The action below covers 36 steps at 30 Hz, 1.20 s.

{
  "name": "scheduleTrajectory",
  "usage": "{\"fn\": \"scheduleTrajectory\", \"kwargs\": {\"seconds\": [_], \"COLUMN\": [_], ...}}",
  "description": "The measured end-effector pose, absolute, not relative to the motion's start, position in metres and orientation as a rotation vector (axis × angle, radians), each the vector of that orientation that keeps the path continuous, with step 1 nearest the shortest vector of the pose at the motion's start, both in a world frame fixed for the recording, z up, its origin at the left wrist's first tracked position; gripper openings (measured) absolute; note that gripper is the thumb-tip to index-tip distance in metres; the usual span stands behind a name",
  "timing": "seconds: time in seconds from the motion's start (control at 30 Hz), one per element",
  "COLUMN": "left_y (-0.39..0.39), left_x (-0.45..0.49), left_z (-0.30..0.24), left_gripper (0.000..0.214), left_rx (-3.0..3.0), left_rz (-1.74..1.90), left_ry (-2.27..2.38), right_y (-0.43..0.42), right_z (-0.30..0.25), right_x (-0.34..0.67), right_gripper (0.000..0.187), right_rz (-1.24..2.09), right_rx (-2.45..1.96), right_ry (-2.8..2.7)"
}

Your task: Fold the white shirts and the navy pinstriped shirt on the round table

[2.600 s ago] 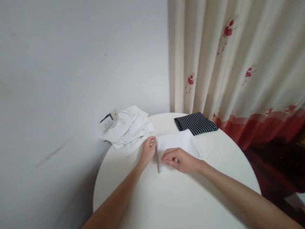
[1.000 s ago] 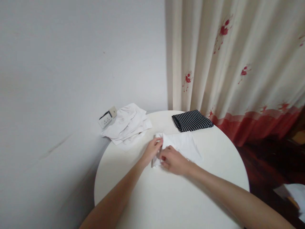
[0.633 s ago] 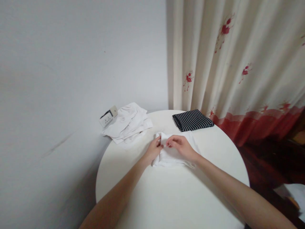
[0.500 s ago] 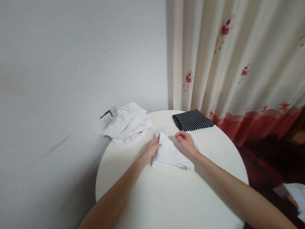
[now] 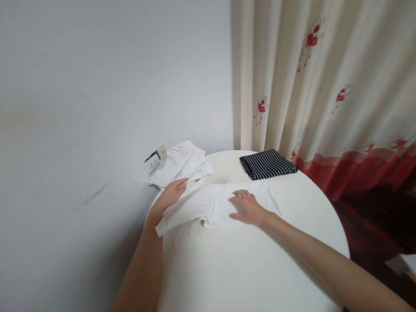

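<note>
A white garment (image 5: 221, 203) lies on the round white table, its left part raised and stretched out to the left, slightly blurred. My left hand (image 5: 172, 193) is at the upper edge of this raised part, fingers closed on the fabric; the cloth's left tip passes in front of my left wrist. With fingers spread, my right hand (image 5: 248, 208) rests on the right part of the garment.
Crumpled white clothes (image 5: 182, 162) are piled at the table's back left, beside a wall socket (image 5: 152, 162). A folded black-and-white striped cloth (image 5: 268, 164) sits at the back right. A floral curtain (image 5: 286, 86) hangs behind the round table (image 5: 208, 268).
The white garment's folded left flap has been opened out leftward by my left hand. My right hand has come down flat onto the garment. The view has shifted slightly.
</note>
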<state>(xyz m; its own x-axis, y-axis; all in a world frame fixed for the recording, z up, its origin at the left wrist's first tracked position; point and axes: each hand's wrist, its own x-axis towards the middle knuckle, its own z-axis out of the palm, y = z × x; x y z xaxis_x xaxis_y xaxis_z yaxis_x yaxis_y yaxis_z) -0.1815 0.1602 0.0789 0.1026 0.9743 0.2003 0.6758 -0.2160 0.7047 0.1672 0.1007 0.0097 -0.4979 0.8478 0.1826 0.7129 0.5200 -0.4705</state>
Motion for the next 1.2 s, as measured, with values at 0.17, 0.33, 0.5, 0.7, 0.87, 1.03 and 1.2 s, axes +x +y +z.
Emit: {"fn": "scheduleTrajectory", "kwargs": {"seconds": [0.17,0.33,0.5,0.7,0.87,1.03,1.2], "left_y": [0.144,0.135,0.138,0.131,0.090,0.041,0.028], "left_x": [-0.166,-0.150,-0.151,-0.153,-0.146,-0.132,-0.125], "left_z": [0.089,0.094,0.090,0.096,0.089,0.061,0.053], "left_gripper": [0.053,0.046,0.045,0.046,0.079,0.082,0.047], "left_rx": [2.014,2.050,2.074,2.185,2.280,2.351,2.429], "left_rz": [0.662,0.498,0.473,0.352,0.195,0.108,0.125], "left_ry": [1.161,1.006,1.014,1.011,0.994,1.039,0.996], "right_y": [0.096,0.096,0.090,0.085,0.073,0.039,0.013], "right_z": [0.012,0.016,0.023,0.016,0.013,0.025,0.052], "right_x": [0.163,0.163,0.161,0.188,0.242,0.282,0.300], "right_gripper": [0.078,0.055,0.037,0.055,0.053,0.052,0.042], "right_rz": [0.485,0.415,0.386,0.236,0.278,0.387,0.566], "right_rx": [-1.141,-1.098,-1.085,-1.279,-1.433,-1.482,-1.424], "right_ry": [-2.593,-2.607,-2.626,-2.585,-2.466,-2.403,-2.445]}}
